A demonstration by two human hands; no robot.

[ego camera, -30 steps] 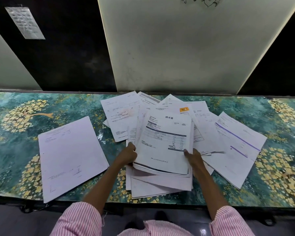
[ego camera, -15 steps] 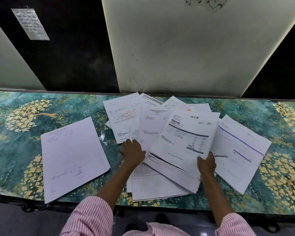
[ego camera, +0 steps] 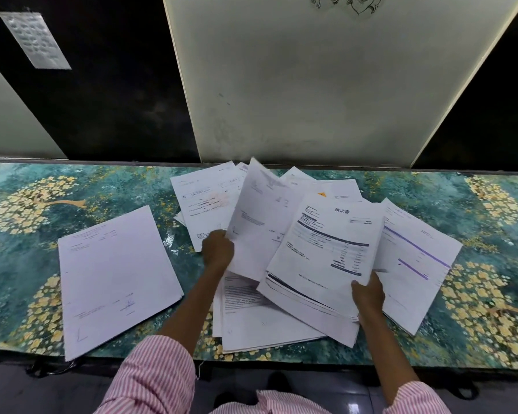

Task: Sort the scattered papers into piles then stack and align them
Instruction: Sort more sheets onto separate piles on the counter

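A squared white pile (ego camera: 114, 276) lies flat at left. The scattered papers (ego camera: 210, 201) overlap in the middle; one sheet (ego camera: 260, 222) tilts up beside a raised invoice bundle (ego camera: 326, 252). A purple-lined stack (ego camera: 416, 258) lies right.

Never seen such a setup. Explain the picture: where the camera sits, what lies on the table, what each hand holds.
No machine: a person wears a head camera looking down at two bare hands, the only view. On the green-and-gold table cover lie printed papers: a tidy pile at left, a scattered heap in the middle, a purple-lined sheet at right. The left hand grips one sheet, raised off the heap. The right hand holds a bundle by its near edge, a dark-banded form on top.
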